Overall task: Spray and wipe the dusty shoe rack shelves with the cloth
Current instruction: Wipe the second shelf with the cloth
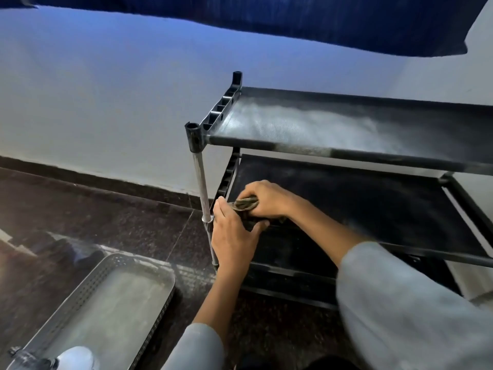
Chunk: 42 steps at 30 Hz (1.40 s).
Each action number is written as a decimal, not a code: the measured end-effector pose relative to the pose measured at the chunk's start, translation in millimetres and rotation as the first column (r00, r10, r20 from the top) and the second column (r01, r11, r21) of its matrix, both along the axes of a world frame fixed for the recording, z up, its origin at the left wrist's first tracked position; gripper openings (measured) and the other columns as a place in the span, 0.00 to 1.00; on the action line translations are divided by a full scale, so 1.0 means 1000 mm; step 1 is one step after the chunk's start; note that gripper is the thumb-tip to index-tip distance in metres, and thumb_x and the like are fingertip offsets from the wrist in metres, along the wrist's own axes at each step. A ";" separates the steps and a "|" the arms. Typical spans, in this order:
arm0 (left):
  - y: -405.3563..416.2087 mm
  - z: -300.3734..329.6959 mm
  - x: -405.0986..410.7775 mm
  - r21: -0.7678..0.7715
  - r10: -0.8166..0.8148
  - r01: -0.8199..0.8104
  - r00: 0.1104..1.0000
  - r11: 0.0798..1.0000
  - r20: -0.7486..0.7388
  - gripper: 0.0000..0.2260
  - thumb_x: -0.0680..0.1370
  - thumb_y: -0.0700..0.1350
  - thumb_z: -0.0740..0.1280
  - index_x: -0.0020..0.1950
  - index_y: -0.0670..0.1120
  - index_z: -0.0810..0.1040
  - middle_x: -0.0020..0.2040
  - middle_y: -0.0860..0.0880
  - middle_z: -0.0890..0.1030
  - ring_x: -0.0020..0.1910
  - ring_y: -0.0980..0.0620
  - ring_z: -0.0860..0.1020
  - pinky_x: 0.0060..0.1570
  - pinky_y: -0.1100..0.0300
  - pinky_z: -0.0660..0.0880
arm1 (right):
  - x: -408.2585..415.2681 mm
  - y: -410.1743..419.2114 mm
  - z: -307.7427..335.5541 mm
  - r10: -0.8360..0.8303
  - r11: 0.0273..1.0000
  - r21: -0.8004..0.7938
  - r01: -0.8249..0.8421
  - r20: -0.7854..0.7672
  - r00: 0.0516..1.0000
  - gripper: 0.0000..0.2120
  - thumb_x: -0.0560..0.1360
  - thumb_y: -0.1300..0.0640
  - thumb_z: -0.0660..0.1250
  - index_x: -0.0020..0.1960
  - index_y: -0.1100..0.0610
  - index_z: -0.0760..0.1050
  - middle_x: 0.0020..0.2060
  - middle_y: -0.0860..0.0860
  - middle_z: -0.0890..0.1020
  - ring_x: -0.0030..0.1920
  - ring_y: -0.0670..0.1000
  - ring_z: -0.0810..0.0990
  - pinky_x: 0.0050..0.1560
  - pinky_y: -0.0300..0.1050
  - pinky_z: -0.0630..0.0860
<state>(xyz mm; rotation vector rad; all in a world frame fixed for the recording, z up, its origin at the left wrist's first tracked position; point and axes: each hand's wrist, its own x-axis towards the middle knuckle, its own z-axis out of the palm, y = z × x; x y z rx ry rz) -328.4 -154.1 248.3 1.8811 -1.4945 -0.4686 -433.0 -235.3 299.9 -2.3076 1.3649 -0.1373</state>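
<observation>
The black shoe rack (196, 140) stands against the wall with chrome posts. Its top shelf (306, 126) carries a wide pale film of dust. The middle shelf (373, 206) is dark with fainter dust. My right hand (266, 197) presses a crumpled greenish-brown cloth (244, 204) onto the front left corner of the middle shelf. My left hand (232, 236) grips that shelf's front edge beside the chrome post, its thumb touching the cloth's lower fold. A spray bottle (72, 357) shows only as a pale top at the bottom left.
A perforated grey tray (149, 265) lies on the dark speckled floor to the left of the rack. A dark blue cloth (293, 17) hangs overhead along the wall. A lower shelf (288, 279) sits beneath my arms.
</observation>
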 end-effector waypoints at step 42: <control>0.004 0.013 -0.005 0.051 -0.018 0.015 0.998 0.999 0.054 0.46 0.71 0.60 0.74 0.76 0.39 0.54 0.76 0.43 0.59 0.74 0.46 0.63 0.61 0.53 0.72 | -0.001 -0.030 -0.026 -0.242 0.947 -0.206 0.247 0.049 0.969 0.12 0.70 0.53 0.69 0.54 0.49 0.81 0.50 0.49 0.80 0.52 0.55 0.79 0.50 0.46 0.74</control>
